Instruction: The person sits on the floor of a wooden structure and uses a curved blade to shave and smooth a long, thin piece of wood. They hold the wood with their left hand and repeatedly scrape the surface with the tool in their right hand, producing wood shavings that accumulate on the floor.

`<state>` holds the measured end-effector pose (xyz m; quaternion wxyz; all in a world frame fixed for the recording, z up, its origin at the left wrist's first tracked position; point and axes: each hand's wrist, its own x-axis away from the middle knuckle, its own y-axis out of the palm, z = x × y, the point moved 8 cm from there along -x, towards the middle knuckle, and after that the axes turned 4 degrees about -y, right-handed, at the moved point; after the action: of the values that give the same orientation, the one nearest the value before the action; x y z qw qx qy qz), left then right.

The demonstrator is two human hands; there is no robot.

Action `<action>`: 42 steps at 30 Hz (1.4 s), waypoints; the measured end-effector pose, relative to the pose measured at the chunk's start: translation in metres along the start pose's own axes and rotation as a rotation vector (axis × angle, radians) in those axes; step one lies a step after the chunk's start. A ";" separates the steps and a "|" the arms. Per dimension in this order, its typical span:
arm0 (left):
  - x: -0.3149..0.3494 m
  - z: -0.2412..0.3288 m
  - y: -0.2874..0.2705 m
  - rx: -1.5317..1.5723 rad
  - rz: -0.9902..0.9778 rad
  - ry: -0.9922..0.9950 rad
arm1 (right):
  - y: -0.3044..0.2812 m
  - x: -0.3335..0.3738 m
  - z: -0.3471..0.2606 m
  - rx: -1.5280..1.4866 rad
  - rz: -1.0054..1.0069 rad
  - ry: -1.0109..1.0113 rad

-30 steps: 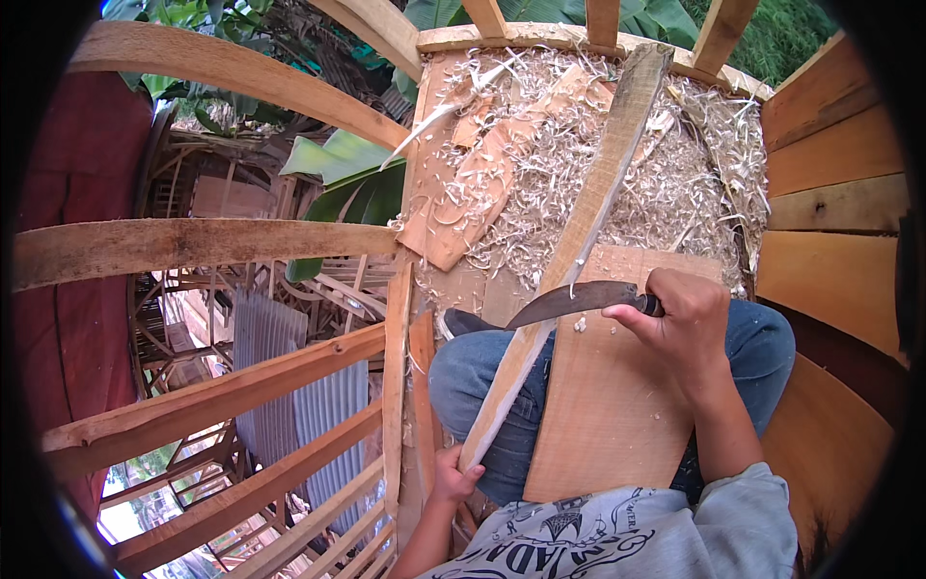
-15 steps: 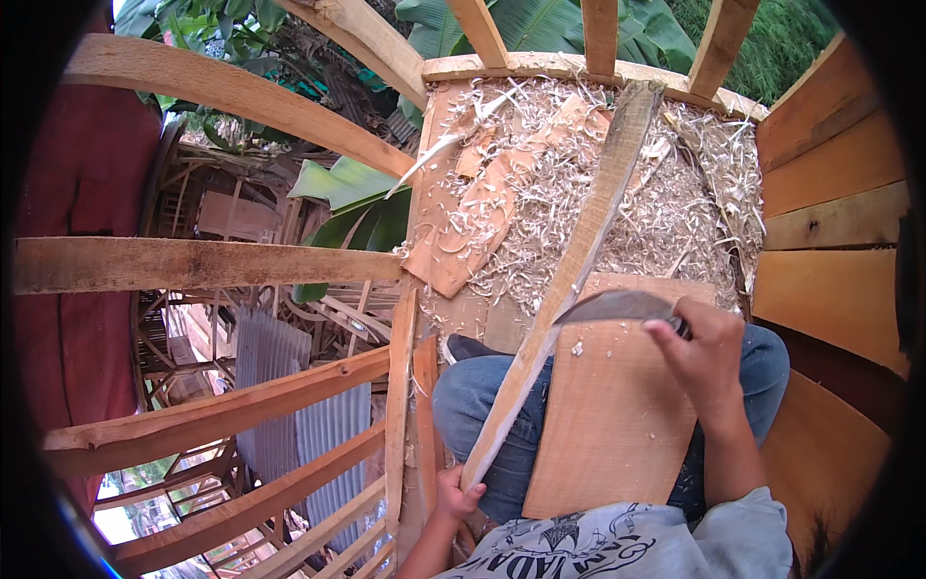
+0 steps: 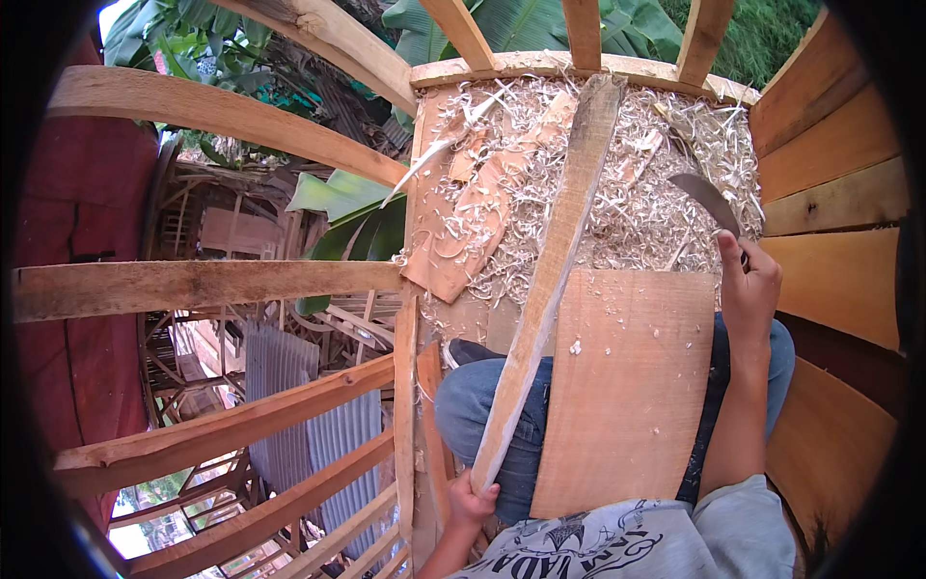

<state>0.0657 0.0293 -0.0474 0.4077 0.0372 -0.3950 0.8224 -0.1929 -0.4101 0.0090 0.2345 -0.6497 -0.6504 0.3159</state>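
Observation:
A long wooden strip [image 3: 548,261] slants from my left side up across the shavings, its far end by the front rail. My left hand [image 3: 471,497] is wrapped round its near end. In my right hand [image 3: 750,285] is a curved-blade knife [image 3: 710,201], raised away from the strip to the right, the blade's tip pointing up and left. Its handle is mostly hidden in my fist. Across my lap lies a broad flat board [image 3: 625,386] with a few small chips on it.
Curled wood shavings [image 3: 637,227] cover the floor ahead, with flat wood pieces [image 3: 473,232] among them. Wooden rails [image 3: 212,280] run along the left, with corrugated metal sheets [image 3: 342,463] below. A plank wall [image 3: 830,280] stands close on the right.
My right hand has lifted the knife from the strip's edge and swung it up and to the right. The strip's far end has shifted left; my left hand still grips it.

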 end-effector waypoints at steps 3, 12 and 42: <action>0.000 0.000 0.001 -0.043 0.030 0.012 | 0.014 0.033 -0.054 0.000 -0.166 -0.239; 0.003 -0.002 0.003 -0.086 0.099 0.029 | 0.056 0.044 -0.097 0.121 -0.261 -0.522; -0.012 -0.017 -0.001 0.152 -0.221 -0.021 | 0.037 0.024 -0.073 0.031 -0.125 -0.375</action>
<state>0.0787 0.0341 -0.0633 0.4875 0.1199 -0.3293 0.7997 -0.1157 -0.3797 0.0305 0.1382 -0.5340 -0.7170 0.4262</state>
